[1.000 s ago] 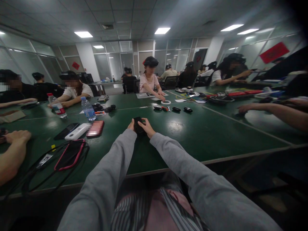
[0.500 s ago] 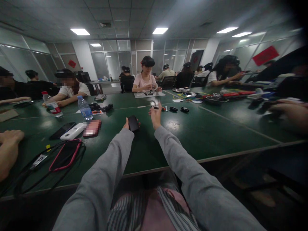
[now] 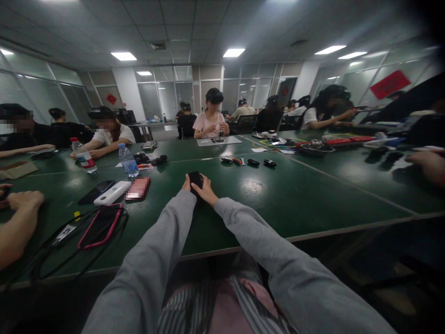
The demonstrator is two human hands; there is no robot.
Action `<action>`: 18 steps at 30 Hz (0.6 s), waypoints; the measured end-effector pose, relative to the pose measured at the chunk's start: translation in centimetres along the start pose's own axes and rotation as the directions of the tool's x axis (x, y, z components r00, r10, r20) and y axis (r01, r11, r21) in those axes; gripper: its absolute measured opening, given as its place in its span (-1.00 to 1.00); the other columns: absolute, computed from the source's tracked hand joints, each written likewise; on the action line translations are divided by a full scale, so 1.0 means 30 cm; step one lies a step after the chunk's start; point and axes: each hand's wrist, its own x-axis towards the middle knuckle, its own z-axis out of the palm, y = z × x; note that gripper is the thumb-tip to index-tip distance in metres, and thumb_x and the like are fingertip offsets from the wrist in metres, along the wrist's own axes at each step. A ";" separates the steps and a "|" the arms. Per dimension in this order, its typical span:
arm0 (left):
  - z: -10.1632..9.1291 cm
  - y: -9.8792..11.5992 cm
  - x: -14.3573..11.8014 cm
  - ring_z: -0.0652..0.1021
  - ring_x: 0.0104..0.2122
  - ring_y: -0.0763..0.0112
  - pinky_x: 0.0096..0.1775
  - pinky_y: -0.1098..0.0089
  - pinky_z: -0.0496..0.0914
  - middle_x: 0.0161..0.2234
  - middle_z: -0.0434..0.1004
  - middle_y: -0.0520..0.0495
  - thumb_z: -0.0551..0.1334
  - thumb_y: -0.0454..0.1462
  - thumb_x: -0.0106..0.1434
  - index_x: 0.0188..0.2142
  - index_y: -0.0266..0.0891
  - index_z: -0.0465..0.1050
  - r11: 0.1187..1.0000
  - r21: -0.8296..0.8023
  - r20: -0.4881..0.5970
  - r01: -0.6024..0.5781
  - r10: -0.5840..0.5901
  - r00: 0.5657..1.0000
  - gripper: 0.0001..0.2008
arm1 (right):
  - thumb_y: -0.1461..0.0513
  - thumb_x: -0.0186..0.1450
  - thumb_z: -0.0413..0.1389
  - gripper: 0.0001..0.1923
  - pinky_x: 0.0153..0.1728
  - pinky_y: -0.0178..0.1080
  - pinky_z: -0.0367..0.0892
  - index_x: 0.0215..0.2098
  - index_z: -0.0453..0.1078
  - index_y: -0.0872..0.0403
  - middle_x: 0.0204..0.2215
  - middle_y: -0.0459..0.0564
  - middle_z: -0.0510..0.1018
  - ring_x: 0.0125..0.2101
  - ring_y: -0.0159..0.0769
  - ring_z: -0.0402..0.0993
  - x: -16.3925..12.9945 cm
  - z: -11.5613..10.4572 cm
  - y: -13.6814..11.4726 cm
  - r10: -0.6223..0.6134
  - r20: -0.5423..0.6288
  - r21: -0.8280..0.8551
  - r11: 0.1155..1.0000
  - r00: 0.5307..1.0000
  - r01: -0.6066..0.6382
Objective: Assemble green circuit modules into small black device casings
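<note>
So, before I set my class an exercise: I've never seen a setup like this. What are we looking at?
No robot here: this is a person working bare-handed, seen from one camera worn on the head, looking forward and down. The left hand and right hand hold a black, box-like object between them, over a green table. To their left are a blue-capped bottle, a red-capped bottle, a white device and a pink-rimmed item. Small black items lie farther off, to the right. Other people sit nearby.

Box (image 3: 195, 178) between left hand (image 3: 187, 183) and right hand (image 3: 207, 190), flat devices (image 3: 111, 193) leftward on table (image 3: 271, 208), bottles (image 3: 128, 161) behind those, small items (image 3: 253, 162) beyond to right
</note>
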 end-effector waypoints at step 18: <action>-0.067 0.064 0.021 0.55 -0.46 0.36 -0.41 0.38 0.46 -0.36 0.55 -0.18 -0.12 0.09 0.31 -0.01 -0.31 0.38 0.925 -0.380 -0.060 0.016 -0.042 0.997 -0.40 | 0.03 0.23 0.11 -0.66 -0.24 -0.26 0.46 -0.14 0.32 0.08 -0.24 0.00 0.52 -0.22 -0.32 0.48 0.114 -0.177 -0.017 0.389 0.123 0.817 0.482 0.913 -0.315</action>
